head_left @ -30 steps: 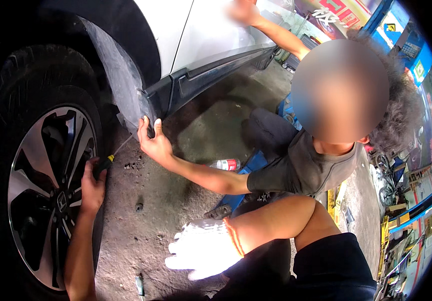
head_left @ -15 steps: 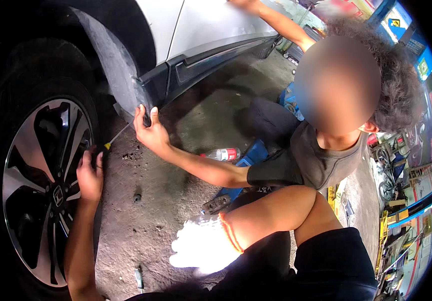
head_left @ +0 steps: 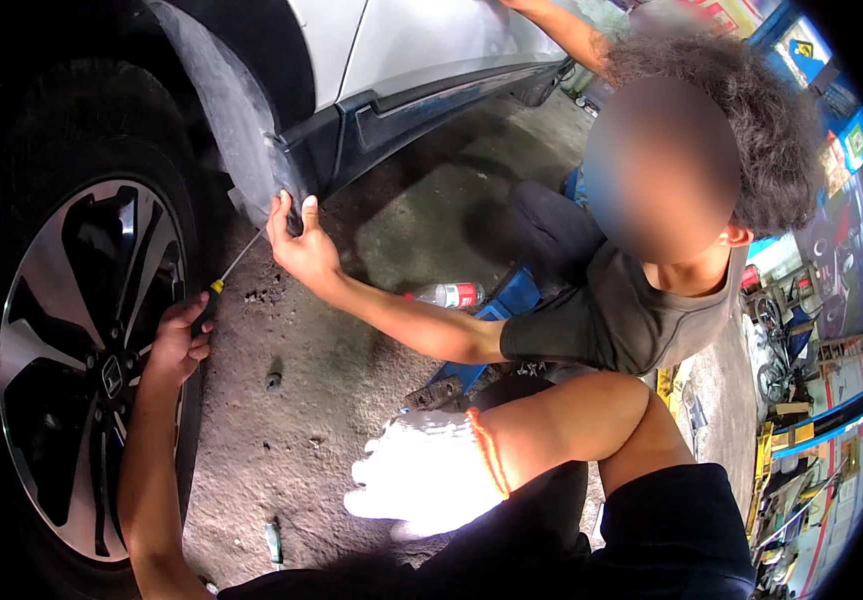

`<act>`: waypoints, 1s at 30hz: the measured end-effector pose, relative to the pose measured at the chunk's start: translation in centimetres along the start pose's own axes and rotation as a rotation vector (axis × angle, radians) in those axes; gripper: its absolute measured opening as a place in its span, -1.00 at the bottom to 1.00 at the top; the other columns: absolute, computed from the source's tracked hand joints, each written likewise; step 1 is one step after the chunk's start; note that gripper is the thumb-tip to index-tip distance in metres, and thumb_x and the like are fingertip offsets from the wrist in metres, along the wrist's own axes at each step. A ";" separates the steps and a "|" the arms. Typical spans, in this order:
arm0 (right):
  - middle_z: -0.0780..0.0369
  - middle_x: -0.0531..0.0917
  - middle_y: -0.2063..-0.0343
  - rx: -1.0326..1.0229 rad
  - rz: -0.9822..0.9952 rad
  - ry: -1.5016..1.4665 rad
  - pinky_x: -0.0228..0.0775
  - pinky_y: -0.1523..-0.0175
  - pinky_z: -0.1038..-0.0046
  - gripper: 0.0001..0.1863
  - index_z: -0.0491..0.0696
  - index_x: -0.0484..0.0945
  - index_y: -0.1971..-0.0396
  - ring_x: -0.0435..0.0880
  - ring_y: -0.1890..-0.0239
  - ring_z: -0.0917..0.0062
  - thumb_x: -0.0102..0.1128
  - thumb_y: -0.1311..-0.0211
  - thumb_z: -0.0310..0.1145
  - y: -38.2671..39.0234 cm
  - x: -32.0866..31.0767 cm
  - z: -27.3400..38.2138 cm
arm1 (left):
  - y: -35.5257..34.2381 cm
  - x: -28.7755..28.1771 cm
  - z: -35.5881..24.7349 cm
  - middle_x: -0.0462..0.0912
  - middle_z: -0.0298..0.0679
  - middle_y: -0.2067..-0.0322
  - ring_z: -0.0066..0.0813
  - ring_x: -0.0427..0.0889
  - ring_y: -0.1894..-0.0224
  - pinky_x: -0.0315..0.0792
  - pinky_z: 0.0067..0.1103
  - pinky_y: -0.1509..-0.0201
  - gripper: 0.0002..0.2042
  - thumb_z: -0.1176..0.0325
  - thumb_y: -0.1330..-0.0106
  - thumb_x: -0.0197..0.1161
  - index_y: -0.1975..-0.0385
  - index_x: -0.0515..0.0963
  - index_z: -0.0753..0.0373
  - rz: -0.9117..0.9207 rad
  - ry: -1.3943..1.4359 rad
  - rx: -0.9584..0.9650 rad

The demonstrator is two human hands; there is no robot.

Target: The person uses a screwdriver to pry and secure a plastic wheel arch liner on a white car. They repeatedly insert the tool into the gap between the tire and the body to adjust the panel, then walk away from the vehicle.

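Observation:
My left hand [head_left: 179, 338] is closed around the dark handle of a screwdriver [head_left: 217, 287] with a yellow collar, in front of the car wheel [head_left: 111, 390]. Its thin shaft slants up to the lower edge of the grey wheel-arch liner [head_left: 236, 125], where its tip is hidden. Another person's hand [head_left: 301, 245] grips the lower corner of the liner, beside the black side sill [head_left: 316, 150]. My right hand [head_left: 431, 470], in a white knitted glove with an orange cuff, rests low at the centre with fingers loosely spread. Strong light washes out its detail, and nothing shows in it.
The other person [head_left: 641, 290] crouches at the right, one arm raised to the white door [head_left: 431, 40]. A plastic bottle [head_left: 451, 295] lies by a blue metal tool [head_left: 511, 300]. A second screwdriver [head_left: 273, 545] and a small dark part [head_left: 272, 381] lie on the rough floor [head_left: 251, 450].
My left hand has turned, so more of the screwdriver handle and my curled fingers show. The gloved hand sits slightly farther right in the picture. The other person's hand stays on the liner.

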State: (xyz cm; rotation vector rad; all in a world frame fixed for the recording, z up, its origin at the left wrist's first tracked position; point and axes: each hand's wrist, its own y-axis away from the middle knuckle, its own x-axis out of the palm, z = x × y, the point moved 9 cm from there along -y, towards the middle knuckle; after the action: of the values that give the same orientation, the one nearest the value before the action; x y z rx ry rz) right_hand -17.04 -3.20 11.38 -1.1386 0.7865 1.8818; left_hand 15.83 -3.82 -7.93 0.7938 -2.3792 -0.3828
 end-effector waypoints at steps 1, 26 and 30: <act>-0.01 0.52 -0.05 -0.017 -0.020 -0.028 0.42 -0.05 0.16 -0.42 -0.08 0.36 -0.21 0.55 -0.03 0.15 0.05 -0.25 -0.10 0.3 -0.1 0.4 | 0.2 0.0 -0.8 0.42 -0.39 0.62 -0.76 0.20 0.75 -0.01 -0.73 0.77 -0.76 0.16 -0.30 0.30 0.18 0.52 0.14 -0.044 -0.133 0.085; 0.03 0.57 0.18 0.011 0.118 -0.121 0.49 0.17 0.17 -0.46 -0.10 0.42 -0.10 0.62 0.20 0.16 0.05 -0.26 -0.02 0.0 -2.5 0.5 | -0.1 0.6 1.0 0.34 -0.52 0.64 -0.79 0.07 0.75 -0.07 -0.75 0.70 -0.69 0.00 -0.31 0.24 0.19 0.54 0.10 0.066 -0.028 -0.185; 0.02 0.57 0.17 0.017 0.121 -0.123 0.50 0.16 0.17 -0.45 -0.09 0.42 -0.11 0.62 0.20 0.15 0.05 -0.26 -0.02 0.1 -2.6 0.4 | 0.1 0.7 -0.6 0.34 -0.49 0.64 -0.76 0.08 0.74 -0.05 -0.72 0.69 -0.65 0.02 -0.29 0.29 0.15 0.56 0.16 0.009 -0.221 -0.064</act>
State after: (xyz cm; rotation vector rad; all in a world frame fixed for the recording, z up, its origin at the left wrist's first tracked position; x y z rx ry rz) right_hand -16.51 -3.74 13.88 -0.9730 0.8157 2.0199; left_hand 15.63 -4.21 -7.10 0.7444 -2.5591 -0.5662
